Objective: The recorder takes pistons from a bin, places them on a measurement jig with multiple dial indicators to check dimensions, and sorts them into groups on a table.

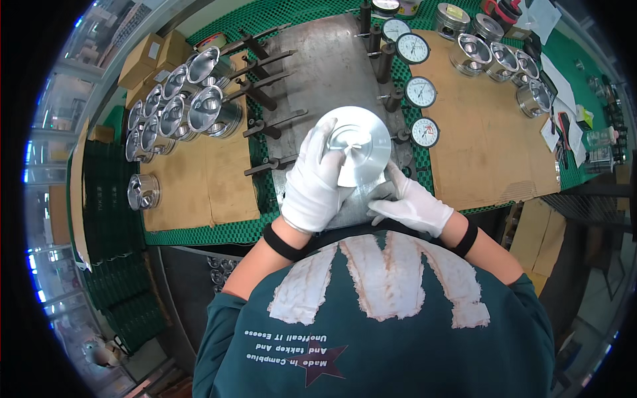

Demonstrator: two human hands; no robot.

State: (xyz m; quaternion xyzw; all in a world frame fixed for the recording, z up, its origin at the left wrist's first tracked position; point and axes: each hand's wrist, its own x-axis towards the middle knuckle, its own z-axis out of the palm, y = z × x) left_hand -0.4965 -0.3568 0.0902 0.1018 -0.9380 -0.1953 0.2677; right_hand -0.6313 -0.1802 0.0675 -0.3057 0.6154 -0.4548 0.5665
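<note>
My left hand (310, 189) clasps silver piston (368, 142); right hand (419, 209) by its edge, can't tell grip. Lopsided hold could slip, denting piston on metal plate (325, 66).

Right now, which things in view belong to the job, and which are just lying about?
Job, likely:
round silver metal part, in white-gloved left hand, with white-gloved right hand at its edge
grey metal plate beneath
round white dial gauges beside it

Lying about, apparently:
brown cardboard boxes, upper left
white paper sheets, right
</note>
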